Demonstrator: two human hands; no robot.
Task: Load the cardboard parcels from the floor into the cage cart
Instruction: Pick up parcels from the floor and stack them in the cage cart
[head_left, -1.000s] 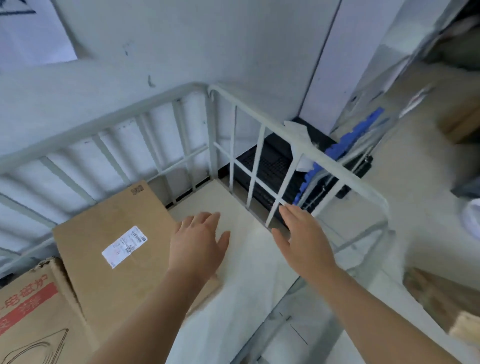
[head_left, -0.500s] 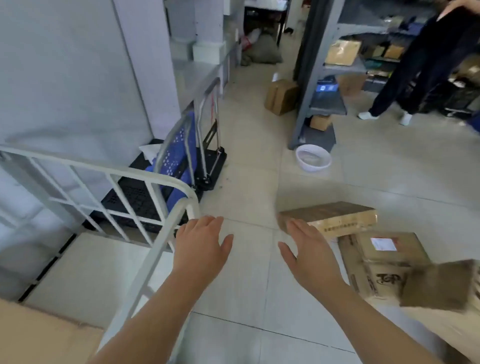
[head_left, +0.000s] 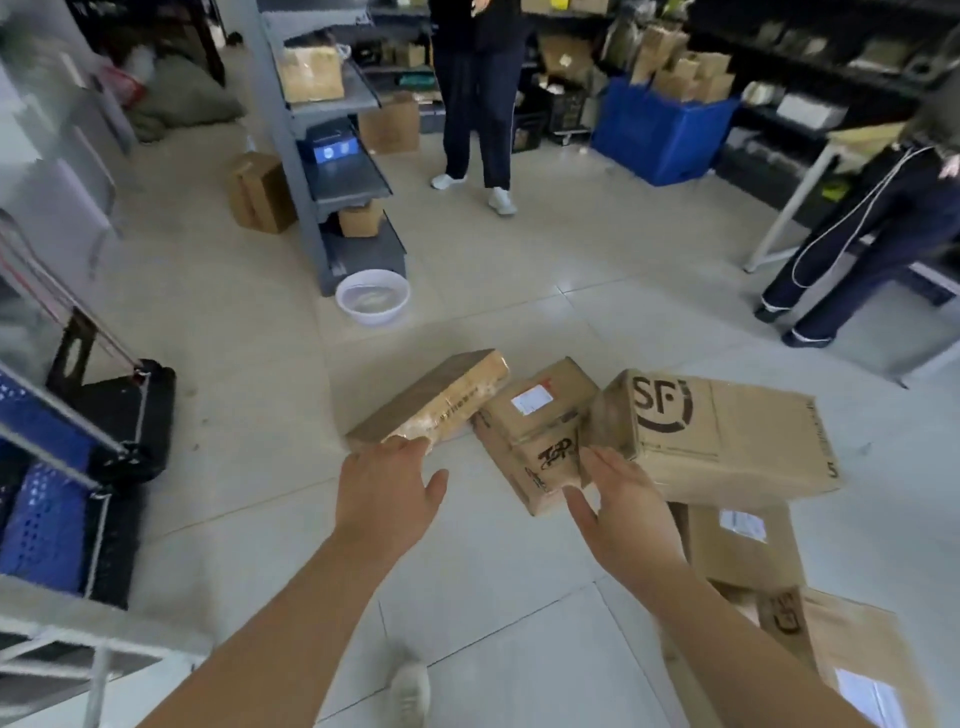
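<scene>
Several cardboard parcels lie on the tiled floor ahead. A flat taped parcel (head_left: 436, 400) is at the left, a small labelled box (head_left: 535, 426) in the middle, and a large box with a black logo (head_left: 727, 436) at the right. More boxes (head_left: 748, 551) lie under and behind that one. My left hand (head_left: 387, 493) hovers open, fingers spread, just short of the flat parcel. My right hand (head_left: 618, 504) is open too, held in front of the small box. Neither hand holds anything. The white rail of the cage cart (head_left: 98, 644) shows at the bottom left.
A folded blue and black hand truck (head_left: 72, 467) stands at the left. A white basin (head_left: 372, 297) sits by a grey shelf unit (head_left: 332, 171). Two people (head_left: 478, 104) stand further back, one (head_left: 872, 223) at the right. A blue crate (head_left: 660, 130) holds more parcels.
My view has swung from the cage cart round to the parcels on the floor. Both open hands have moved with it and now reach toward the parcels.
</scene>
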